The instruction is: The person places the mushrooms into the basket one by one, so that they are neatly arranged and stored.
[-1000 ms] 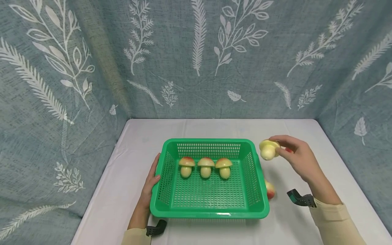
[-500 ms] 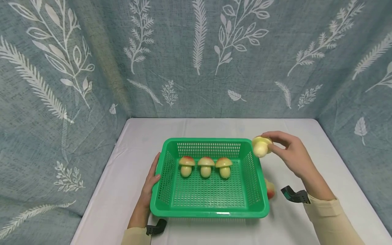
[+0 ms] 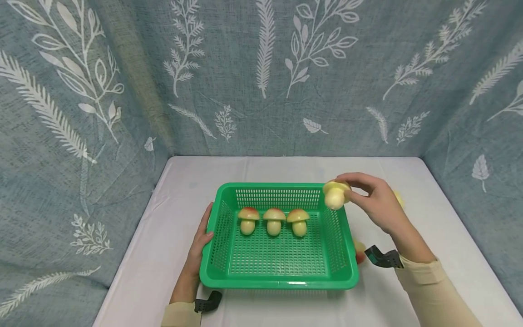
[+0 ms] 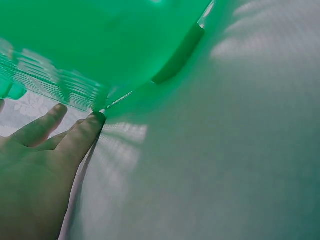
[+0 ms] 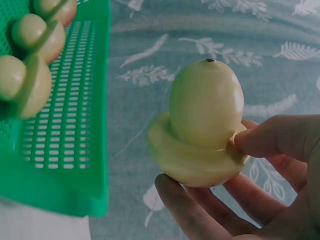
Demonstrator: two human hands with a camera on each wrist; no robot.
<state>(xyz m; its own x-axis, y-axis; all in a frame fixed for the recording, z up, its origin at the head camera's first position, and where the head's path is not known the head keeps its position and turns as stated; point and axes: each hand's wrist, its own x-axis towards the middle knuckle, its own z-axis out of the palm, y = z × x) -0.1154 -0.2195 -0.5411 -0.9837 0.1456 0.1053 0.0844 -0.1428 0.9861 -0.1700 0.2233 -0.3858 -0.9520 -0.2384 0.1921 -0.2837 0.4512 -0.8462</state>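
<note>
A yellow toy mushroom point(image 3: 335, 196) is pinched in my right hand point(image 3: 377, 200), over the right back corner of a green plastic basket point(image 3: 279, 284). The right wrist view shows the mushroom point(image 5: 206, 107) stem up, thumb on one side and fingers under its cap. Inside the basket, a left mushroom point(image 3: 248, 220), a middle mushroom point(image 3: 273, 221) and a right mushroom point(image 3: 298, 222), with reddish caps, form a row towards the back. My left hand point(image 3: 197, 250) rests along the basket's left side. Its fingers extend straight against the wall in the left wrist view.
Just outside the basket's right wall lies a yellow and red mushroom point(image 3: 359, 252), partly hidden by the rim. Another yellow object point(image 3: 399, 198) peeks out behind my right hand. A white cloth point(image 3: 143, 254) covers the table, and a blue-grey leaf-patterned curtain point(image 3: 245, 122) surrounds it.
My right hand has carried the mushroom leftward, from beside the basket to over its right back corner. A yellow object has come into view behind that hand. The left hand stays put.
</note>
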